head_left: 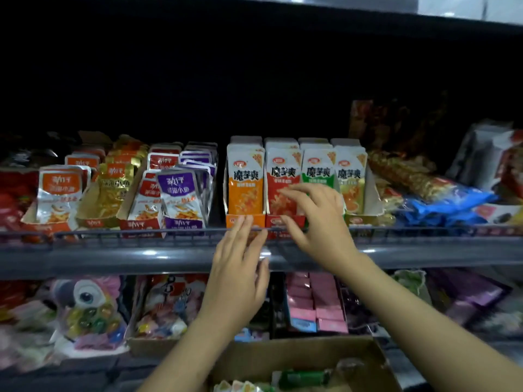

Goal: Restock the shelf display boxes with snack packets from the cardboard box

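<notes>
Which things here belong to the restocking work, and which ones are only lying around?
Belong to the job:
- cardboard box with packets
- orange display box
- red display box
- left hand
- right hand

Just lying about:
- purple snack packets
- blue bags
- pink boxes on the lower shelf

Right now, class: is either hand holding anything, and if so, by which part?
Nothing is held. The left hand is open at the shelf rail; the right hand is open before the red packets.
</notes>
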Motion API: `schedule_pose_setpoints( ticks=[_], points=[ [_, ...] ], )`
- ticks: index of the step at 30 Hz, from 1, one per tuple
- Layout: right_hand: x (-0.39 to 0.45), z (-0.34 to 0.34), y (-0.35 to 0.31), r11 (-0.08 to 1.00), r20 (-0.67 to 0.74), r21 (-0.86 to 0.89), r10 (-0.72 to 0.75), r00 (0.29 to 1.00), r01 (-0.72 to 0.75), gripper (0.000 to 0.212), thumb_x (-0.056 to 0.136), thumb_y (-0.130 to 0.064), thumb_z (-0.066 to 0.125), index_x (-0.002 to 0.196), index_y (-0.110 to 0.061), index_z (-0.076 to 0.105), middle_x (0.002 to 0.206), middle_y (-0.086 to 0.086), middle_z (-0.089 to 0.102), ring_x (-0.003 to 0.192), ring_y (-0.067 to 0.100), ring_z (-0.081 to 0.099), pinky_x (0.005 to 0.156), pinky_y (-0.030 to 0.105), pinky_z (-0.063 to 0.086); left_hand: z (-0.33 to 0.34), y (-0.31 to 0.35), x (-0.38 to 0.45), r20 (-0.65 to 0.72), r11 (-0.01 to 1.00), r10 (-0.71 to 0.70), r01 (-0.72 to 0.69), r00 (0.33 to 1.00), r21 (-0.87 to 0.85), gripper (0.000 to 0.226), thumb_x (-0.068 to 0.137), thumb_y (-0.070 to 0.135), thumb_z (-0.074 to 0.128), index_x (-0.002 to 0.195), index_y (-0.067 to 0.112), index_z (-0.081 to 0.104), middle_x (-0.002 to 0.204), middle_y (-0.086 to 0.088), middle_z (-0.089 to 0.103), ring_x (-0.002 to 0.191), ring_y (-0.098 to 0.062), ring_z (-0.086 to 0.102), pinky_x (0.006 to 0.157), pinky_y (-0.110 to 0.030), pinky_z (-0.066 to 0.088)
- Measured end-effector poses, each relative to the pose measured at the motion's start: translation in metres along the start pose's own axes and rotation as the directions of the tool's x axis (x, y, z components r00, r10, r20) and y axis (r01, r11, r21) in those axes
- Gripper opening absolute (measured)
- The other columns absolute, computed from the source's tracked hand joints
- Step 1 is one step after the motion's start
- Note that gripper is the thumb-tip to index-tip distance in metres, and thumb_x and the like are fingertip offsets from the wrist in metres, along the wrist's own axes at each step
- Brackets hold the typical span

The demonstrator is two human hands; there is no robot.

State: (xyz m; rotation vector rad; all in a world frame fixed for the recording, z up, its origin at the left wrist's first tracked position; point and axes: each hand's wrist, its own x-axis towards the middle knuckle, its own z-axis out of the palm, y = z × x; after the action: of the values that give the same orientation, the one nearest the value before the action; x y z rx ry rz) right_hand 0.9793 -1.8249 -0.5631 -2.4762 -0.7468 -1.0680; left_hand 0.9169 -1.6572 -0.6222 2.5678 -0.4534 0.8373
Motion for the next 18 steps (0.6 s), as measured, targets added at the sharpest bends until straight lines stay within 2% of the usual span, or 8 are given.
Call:
schedule_pose_setpoints(
  ticks=[3,7,9,12,14,16,18],
  points=[
    [-0.070,-0.010,0.003,0.993,0.046,0.022,0.119,0.992,-0.120,0.040,0.084,-0.037,0.050,0.116,-0.017,0.062,0.114,0.002,0.059,0.112,0.018,0.045,0.096,0.032,0.026,0.013,0.020,-0.035,0.072,0.994,-0.029,0.036,0.997,-0.100,0.045,0.094,0.032,0.035,0.132,0.016,0.053,0.148,-0.008,0.040,0.140,-0.019,0.025,0.114,-0.037,0.019],
    [-0.169,-0.015,0.015,0.954,0.192,-0.039,0.299,0.935,-0.297,0.042,0.085,-0.041,0.046,0.111,-0.015,0.066,0.110,0.004,0.061,0.108,0.020,0.049,0.093,0.034,0.034,0.034,0.050,-0.083,0.307,0.938,-0.186,0.261,0.934,-0.226,0.042,0.099,0.032,0.035,0.140,0.025,0.042,0.152,0.005,0.027,0.142,-0.012,0.019,0.118,-0.033,0.020],
    [-0.216,-0.018,0.024,0.907,0.301,-0.060,0.414,0.859,-0.416,0.045,0.084,-0.044,0.044,0.113,-0.017,0.066,0.113,0.003,0.061,0.108,0.023,0.055,0.091,0.039,0.042,0.049,0.060,-0.108,0.387,0.899,-0.248,0.360,0.888,-0.250,0.041,0.099,0.028,0.040,0.140,0.025,0.041,0.149,0.008,0.028,0.140,-0.010,0.023,0.116,-0.029,0.022],
    [-0.271,-0.022,0.034,0.836,0.436,-0.131,0.531,0.727,-0.533,0.049,0.083,-0.046,0.049,0.120,-0.018,0.062,0.123,0.004,0.058,0.114,0.028,0.053,0.094,0.044,0.043,0.074,0.075,-0.138,0.490,0.838,-0.294,0.468,0.821,-0.282,0.038,0.099,0.025,0.042,0.137,0.021,0.045,0.144,0.004,0.037,0.131,-0.013,0.037,0.111,-0.027,0.030],
    [-0.295,-0.023,0.034,0.811,0.488,-0.182,0.565,0.665,-0.556,0.051,0.084,-0.042,0.057,0.129,-0.019,0.055,0.136,0.006,0.050,0.123,0.031,0.045,0.100,0.046,0.038,0.092,0.081,-0.154,0.571,0.810,-0.305,0.523,0.762,-0.266,0.038,0.099,0.023,0.042,0.137,0.020,0.044,0.143,0.002,0.038,0.123,-0.014,0.045,0.104,-0.027,0.037],
    [-0.312,-0.022,0.032,0.799,0.543,-0.208,0.574,0.613,-0.564,0.056,0.087,-0.041,0.057,0.139,-0.023,0.044,0.148,0.008,0.036,0.132,0.031,0.033,0.108,0.046,0.031,0.110,0.083,-0.168,0.644,0.794,-0.316,0.566,0.696,-0.222,0.039,0.099,0.025,0.042,0.138,0.021,0.041,0.143,0.000,0.038,0.116,-0.015,0.050,0.101,-0.029,0.040],
    [-0.326,-0.021,0.030,0.796,0.580,-0.233,0.575,0.578,-0.559,0.060,0.089,-0.043,0.053,0.144,-0.025,0.035,0.155,0.008,0.022,0.138,0.030,0.023,0.114,0.044,0.022,0.128,0.080,-0.180,0.728,0.785,-0.318,0.599,0.608,-0.157,0.044,0.099,0.032,0.041,0.142,0.024,0.036,0.148,-0.001,0.034,0.125,-0.021,0.045,0.106,-0.039,0.038]
  ],
)
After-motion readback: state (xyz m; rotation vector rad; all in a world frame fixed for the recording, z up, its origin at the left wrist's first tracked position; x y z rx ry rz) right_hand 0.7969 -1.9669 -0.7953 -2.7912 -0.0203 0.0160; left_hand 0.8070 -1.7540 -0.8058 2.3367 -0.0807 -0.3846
